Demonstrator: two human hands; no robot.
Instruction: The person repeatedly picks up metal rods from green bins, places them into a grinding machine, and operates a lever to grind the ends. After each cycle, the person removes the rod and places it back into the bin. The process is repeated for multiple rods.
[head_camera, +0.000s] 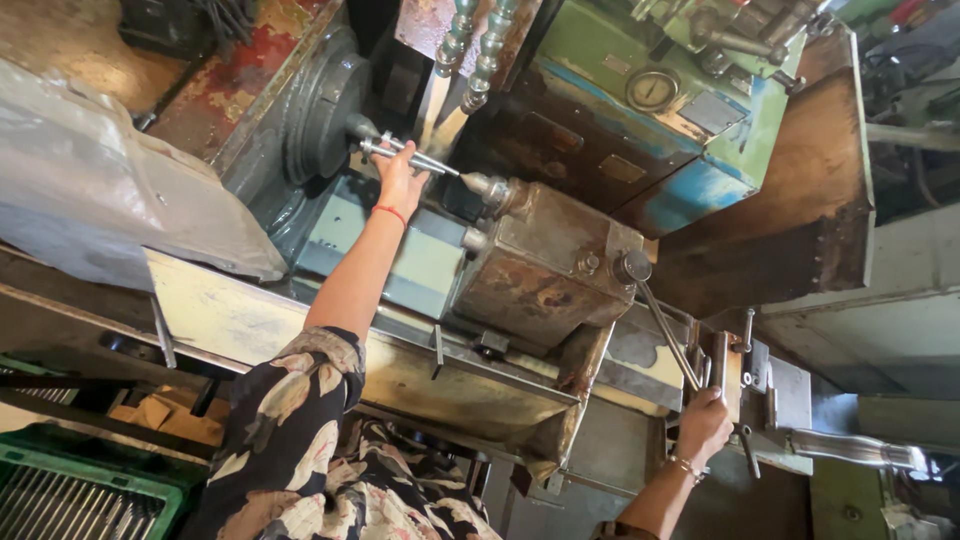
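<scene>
- The left hand (398, 180) reaches far forward, its fingers closed around a thin steel rod (410, 157).
- The rod lies level between the dark round chuck (325, 115) on the left and the pointed tip of the tailstock (545, 265) on the right; one end sits at the chuck's centre, the other meets the tip.
- A red band circles the left wrist; the sleeve is dark with a pale flower print.
- The right hand (703, 425) is low at the right, its fingers wrapped around the end of a long lever (668, 335).
- The lever slants up and left to a round knob on the tailstock's side.
- The tailstock is a rusty, boxy block resting on the lathe bed (425, 265), which is pale blue-green.
- Behind it stands a green housing with a round gauge (652, 90).
- A green crate (75, 490) of metal rods sits at the lower left, well apart from both hands.
</scene>
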